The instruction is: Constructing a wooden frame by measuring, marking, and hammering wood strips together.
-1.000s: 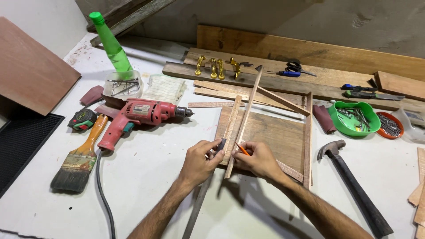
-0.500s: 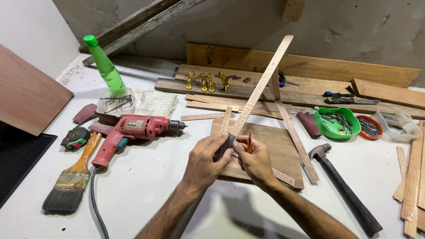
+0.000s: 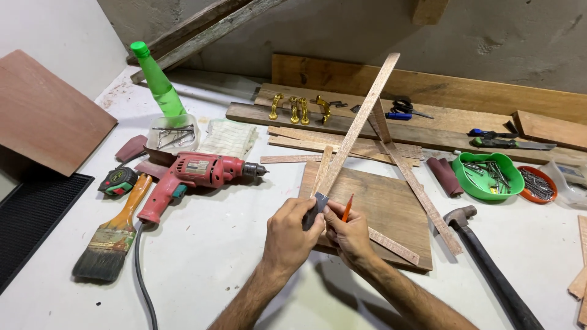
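My left hand (image 3: 293, 235) and my right hand (image 3: 350, 237) meet over the near left corner of a flat wooden board (image 3: 385, 205). Together they grip the lower end of a long thin wooden strip (image 3: 361, 119), which slants up and away to the right, its far end in the air. A small grey metal piece (image 3: 319, 203) shows between my thumbs at the strip's foot. An orange pencil (image 3: 347, 209) sticks up from my right hand's fingers. Other thin strips (image 3: 422, 198) lie across the board.
A red electric drill (image 3: 195, 174), a paintbrush (image 3: 113, 235), a tape measure (image 3: 118, 181), a nail box (image 3: 173, 133) and a green bottle (image 3: 158, 82) lie left. A hammer (image 3: 483, 263) and a green bowl (image 3: 485, 175) sit right. Brass handles (image 3: 296, 109) rest on planks behind.
The long strip lay nearly flat on the board; its far end has swung up and to the right. Both hands stayed closed at its lower end.
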